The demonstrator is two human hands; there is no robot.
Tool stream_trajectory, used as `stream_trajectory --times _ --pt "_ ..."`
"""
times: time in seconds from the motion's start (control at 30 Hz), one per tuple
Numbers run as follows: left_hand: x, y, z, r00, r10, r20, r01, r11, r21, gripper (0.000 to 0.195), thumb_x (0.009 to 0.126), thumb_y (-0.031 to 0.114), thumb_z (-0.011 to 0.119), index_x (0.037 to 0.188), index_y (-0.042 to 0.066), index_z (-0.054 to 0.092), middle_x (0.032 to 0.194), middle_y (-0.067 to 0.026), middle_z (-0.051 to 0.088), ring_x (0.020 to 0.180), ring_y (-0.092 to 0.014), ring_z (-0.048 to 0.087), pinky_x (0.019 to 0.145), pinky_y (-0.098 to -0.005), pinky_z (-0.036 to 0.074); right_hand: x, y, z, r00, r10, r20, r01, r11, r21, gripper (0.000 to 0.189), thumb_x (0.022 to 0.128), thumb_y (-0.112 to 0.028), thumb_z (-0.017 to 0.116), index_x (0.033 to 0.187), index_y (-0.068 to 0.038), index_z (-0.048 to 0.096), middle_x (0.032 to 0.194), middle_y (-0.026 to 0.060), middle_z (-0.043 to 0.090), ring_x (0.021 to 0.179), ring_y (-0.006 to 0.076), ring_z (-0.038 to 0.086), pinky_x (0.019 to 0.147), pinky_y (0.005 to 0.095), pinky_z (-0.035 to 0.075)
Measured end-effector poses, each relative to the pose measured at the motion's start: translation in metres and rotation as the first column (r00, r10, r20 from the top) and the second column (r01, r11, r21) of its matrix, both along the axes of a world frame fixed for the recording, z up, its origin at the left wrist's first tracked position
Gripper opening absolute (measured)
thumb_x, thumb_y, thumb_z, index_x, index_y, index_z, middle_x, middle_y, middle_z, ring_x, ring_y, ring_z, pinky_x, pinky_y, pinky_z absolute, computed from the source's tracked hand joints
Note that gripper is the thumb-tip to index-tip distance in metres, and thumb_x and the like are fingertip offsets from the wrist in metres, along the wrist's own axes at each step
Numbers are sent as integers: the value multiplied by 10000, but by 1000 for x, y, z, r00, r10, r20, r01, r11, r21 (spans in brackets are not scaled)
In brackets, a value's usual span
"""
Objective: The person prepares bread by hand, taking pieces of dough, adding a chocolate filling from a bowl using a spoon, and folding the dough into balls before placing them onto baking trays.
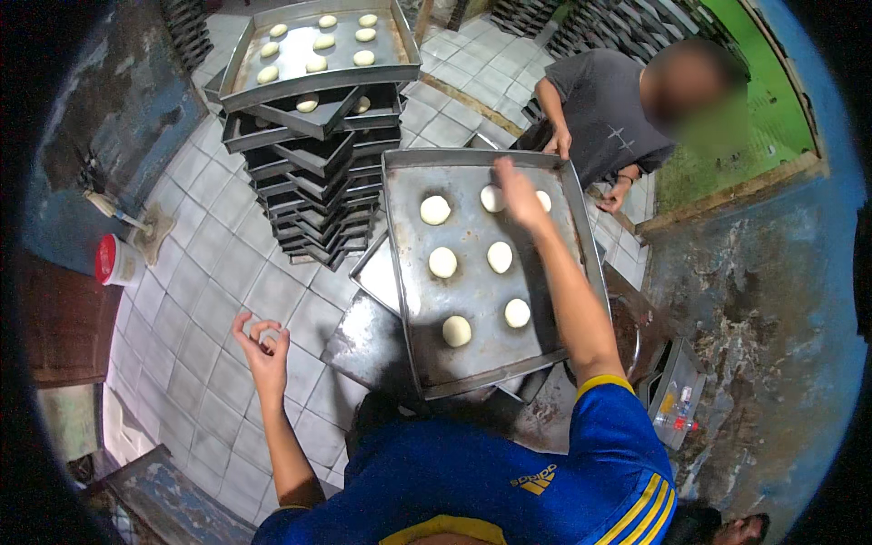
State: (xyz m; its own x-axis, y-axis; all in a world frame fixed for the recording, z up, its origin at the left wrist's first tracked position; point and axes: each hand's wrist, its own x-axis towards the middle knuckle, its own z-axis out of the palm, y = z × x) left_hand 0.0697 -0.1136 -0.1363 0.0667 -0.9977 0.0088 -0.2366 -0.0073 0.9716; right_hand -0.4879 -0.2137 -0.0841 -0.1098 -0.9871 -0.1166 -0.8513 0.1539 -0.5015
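A metal baking tray (470, 286) lies before me with several round pale dough balls (442, 262) set apart on it. Over the tray's far part reaches my right hand (521, 194), blurred, between one dough ball (492, 198) and another dough ball (543, 201) that it partly covers. Whether its fingers grip anything is hidden. Off to the left of the tray, my left hand (266, 351) hangs above the tiled floor, fingers bent and apart, with nothing in it.
A tall stack of crosswise metal trays (313, 184) stands at the far left, its top tray (300, 88) bearing more dough balls. A co-worker (599, 116) has one hand at the tray's far right corner. A white bucket with a red lid (119, 260) stands left, bottles (674, 415) right.
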Motion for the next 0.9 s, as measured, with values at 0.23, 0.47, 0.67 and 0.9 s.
stream_trajectory --times 0.23,0.47,0.67,0.9 --pt "-68 -7 15 960 -168 -224 177 984 22 611 918 24 705 1395 94 329 1065 -47 639 633 -28 472 597 -195 368 -16 27 10 633 -28 774 345 905 -249 802 1069 -635 223 1533 -14 431 1620 148 377 1535 261 255 1262 372 109" --pt "-77 9 4 941 -337 -18 337 939 71 572 925 44 687 1387 105 354 1113 -84 648 804 -94 594 699 -244 456 66 256 111 891 -390 234 455 757 -470 495 1056 -310 530 1461 -26 517 1503 191 519 1422 327 458 1173 403 340" --pt "-95 27 -7 891 -451 -54 454 880 141 558 932 59 689 1385 98 365 1105 -92 652 843 -120 603 698 -257 495 134 414 -6 648 -719 250 761 621 -188 596 998 -267 638 1524 -82 429 1290 216 641 1276 359 580 1101 424 415" --pt "-139 51 23 814 -572 -101 576 817 16 512 942 38 676 1366 70 393 1056 -76 675 816 -85 594 685 -239 467 105 351 38 820 -553 147 563 737 -374 405 921 -232 720 1265 -28 661 1069 210 715 941 408 682 863 464 536"
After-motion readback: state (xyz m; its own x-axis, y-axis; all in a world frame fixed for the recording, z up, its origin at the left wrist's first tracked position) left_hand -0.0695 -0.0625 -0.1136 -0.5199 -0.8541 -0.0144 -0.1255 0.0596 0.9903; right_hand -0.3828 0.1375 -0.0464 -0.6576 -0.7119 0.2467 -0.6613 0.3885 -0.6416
